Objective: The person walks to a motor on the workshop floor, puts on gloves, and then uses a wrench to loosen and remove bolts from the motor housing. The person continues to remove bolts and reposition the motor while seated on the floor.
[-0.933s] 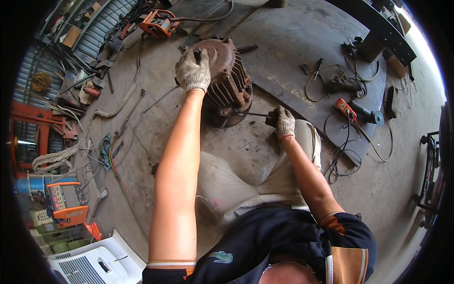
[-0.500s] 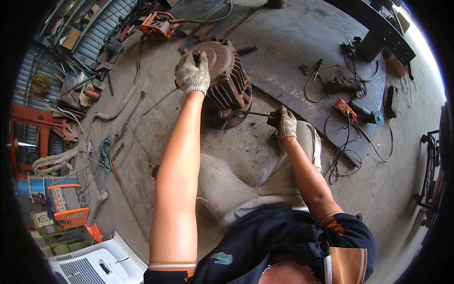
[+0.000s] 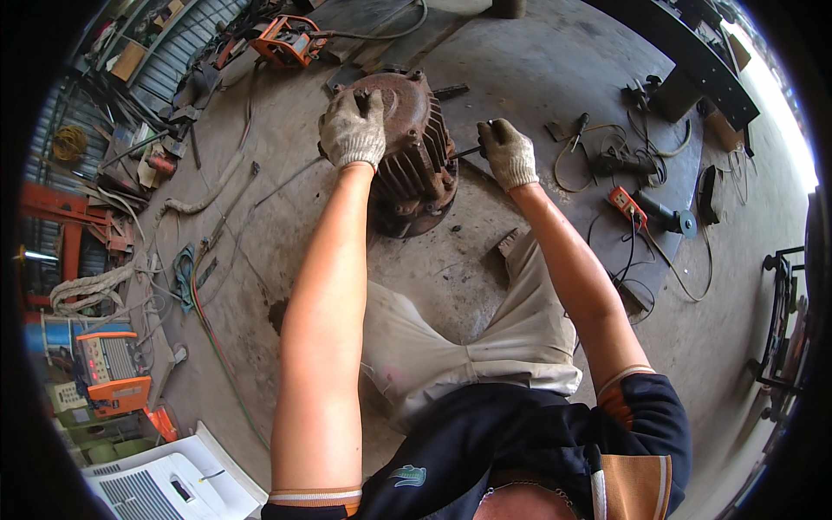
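A rusty finned electric motor point(image 3: 414, 178) stands on end on the concrete floor in front of my knees, its round end cover point(image 3: 396, 97) facing up. My left hand point(image 3: 354, 130), in a grey-white knitted glove, grips the left edge of that cover. To the right of the motor, my gloved right hand point(image 3: 507, 152) is closed round a thin dark metal rod point(image 3: 468, 152). The rod points left, its far end at the motor's finned side. Most of the rod's grip is hidden in the glove, so its exact kind does not show.
A dark steel plate point(image 3: 555, 95) lies beyond the motor, with an angle grinder point(image 3: 667, 215), an orange power strip point(image 3: 627, 206) and tangled cables on it. At left are hoses, a rope point(image 3: 91, 290) and an orange welding machine point(image 3: 113, 373). An orange-framed device point(image 3: 290, 42) sits farther back.
My right hand has moved up and away with the rod, from low beside the motor's base to higher along its fins. The left hand stays on the cover.
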The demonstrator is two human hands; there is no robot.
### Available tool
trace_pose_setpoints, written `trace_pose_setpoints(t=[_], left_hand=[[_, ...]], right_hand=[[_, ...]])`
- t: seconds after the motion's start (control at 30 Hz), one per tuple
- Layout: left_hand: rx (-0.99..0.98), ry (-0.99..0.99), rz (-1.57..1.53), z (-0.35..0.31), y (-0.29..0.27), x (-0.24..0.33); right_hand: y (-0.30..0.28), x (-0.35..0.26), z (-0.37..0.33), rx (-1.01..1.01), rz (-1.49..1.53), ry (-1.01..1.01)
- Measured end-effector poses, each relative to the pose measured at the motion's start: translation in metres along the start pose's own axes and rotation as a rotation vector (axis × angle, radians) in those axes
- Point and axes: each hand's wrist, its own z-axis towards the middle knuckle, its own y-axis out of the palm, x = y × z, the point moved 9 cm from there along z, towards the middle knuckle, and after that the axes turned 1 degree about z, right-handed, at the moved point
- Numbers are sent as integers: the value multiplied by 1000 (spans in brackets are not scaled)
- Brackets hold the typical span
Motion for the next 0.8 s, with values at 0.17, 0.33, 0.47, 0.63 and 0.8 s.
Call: trace_pose_setpoints(t=[0.17, 0.33, 0.47, 0.63, 0.8], left_hand=[[3, 4, 3, 1, 1, 0], [13, 11, -17, 1, 0, 0], [15, 20, -15, 0, 1, 1], [27, 18, -16, 0, -1, 2], [-26, -11, -11, 1, -1, 1]], right_hand=[[8, -4, 9, -119, -75, 88], [59, -38, 26, -547, -82, -304], [71, -36, 44, -741, -284, -410], [67, -34, 34, -942, -487, -434], [61, -58, 16, -810, -247, -481]])
